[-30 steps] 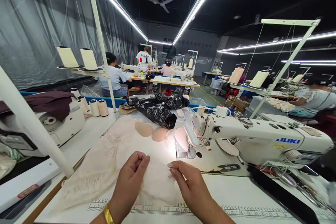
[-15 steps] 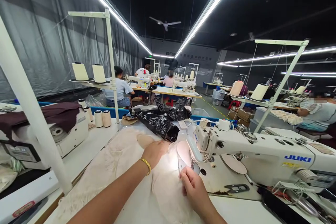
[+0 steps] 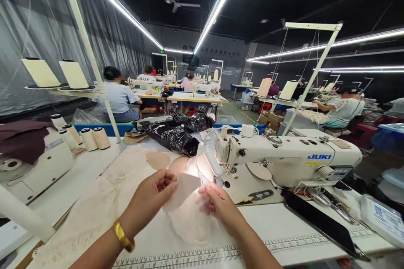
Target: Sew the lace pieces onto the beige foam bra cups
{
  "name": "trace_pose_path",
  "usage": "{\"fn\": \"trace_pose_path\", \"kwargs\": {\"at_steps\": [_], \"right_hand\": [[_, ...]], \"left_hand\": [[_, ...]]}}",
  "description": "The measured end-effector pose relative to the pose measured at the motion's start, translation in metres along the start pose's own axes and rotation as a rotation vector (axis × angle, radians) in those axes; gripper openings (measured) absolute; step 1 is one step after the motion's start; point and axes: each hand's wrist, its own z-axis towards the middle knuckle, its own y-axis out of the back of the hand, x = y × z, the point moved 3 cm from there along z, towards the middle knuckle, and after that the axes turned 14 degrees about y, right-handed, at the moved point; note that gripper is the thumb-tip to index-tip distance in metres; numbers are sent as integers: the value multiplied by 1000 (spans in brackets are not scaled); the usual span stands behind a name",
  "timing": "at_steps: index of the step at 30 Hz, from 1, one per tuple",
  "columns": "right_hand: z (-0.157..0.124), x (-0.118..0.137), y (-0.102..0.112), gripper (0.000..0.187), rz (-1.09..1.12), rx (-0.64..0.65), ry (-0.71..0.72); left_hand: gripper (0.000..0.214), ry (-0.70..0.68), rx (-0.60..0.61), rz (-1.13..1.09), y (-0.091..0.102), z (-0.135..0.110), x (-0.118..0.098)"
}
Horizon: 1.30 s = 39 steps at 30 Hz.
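Observation:
A thin pale beige fabric piece (image 3: 186,187) is stretched in the air between my two hands, in front of the white sewing machine (image 3: 284,157). My left hand (image 3: 153,195), with a gold bracelet at the wrist, pinches its left edge. The fingers of my right hand (image 3: 219,204) are closed at its right edge, close to the lit needle area. Below the hands, more beige fabric (image 3: 191,225) lies on the table. To the left spreads a larger pile of cream fabric (image 3: 94,201), with a rounded tan piece (image 3: 158,160) at its far end.
Black plastic bags (image 3: 170,136) lie behind the fabric. Thread snips (image 3: 261,194) rest on the machine bed. A dark tray (image 3: 318,218) stands at the right, and a printed ruler (image 3: 195,256) runs along the front edge. Thread cones (image 3: 89,138) stand at left; co-workers sit farther back.
My left hand has come back from the far fabric and lifted a piece between both hands. My view has turned right and down, showing the ruler along the front edge.

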Motion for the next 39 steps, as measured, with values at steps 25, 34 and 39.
{"fn": "trace_pose_path", "kwargs": {"at_steps": [25, 34, 39], "right_hand": [[-33, 76, -7, 13, -830, 47, 525], [-1, 21, -4, 28, -1289, 124, 914], [8, 2, 30, 26, -1312, 416, 943]], "left_hand": [[7, -176, 413, 351, -26, 12, -19], [8, -693, -1, 772, -9, 4, -8], [17, -706, 156, 926, -57, 14, -18]]}}
